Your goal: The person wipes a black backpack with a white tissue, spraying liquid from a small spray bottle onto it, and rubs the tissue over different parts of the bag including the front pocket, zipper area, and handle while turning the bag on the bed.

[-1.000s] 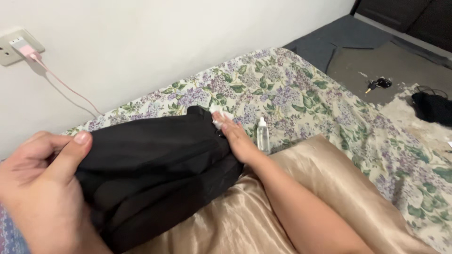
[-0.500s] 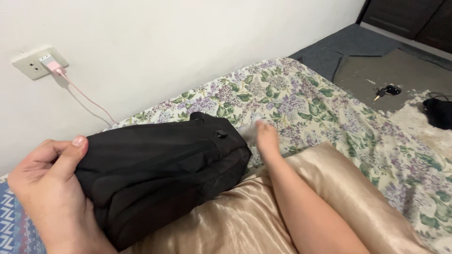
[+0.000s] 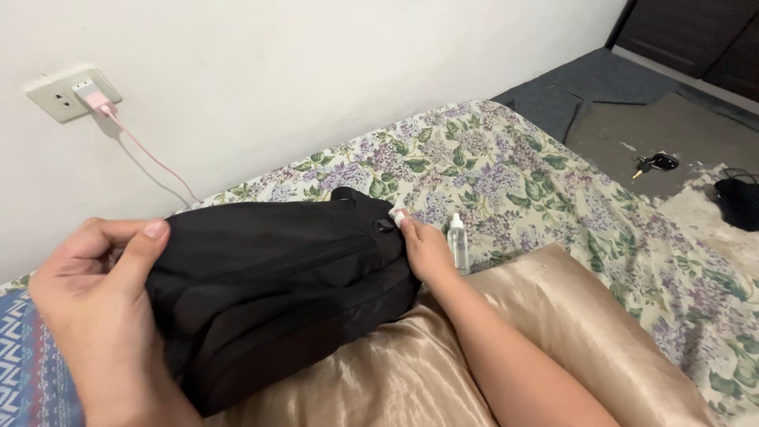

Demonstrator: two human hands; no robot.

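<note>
Black fabric bag (image 3: 277, 292) now gripped at both ends: left hand (image 3: 103, 308) clamps one, right hand (image 3: 427, 253) has returned, pinching its zipper end.

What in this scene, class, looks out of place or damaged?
The floor beside the bed looks damaged: its dark covering is torn and patchy, and a bunch of keys lies loose on it. A small clear bottle lies on the floral sheet.

both forearms bare, no sleeves in view. left hand (image 3: 103, 316): no rings, no watch, short thumbnail. right hand (image 3: 427, 253): no jewellery, wrist bare.
</note>
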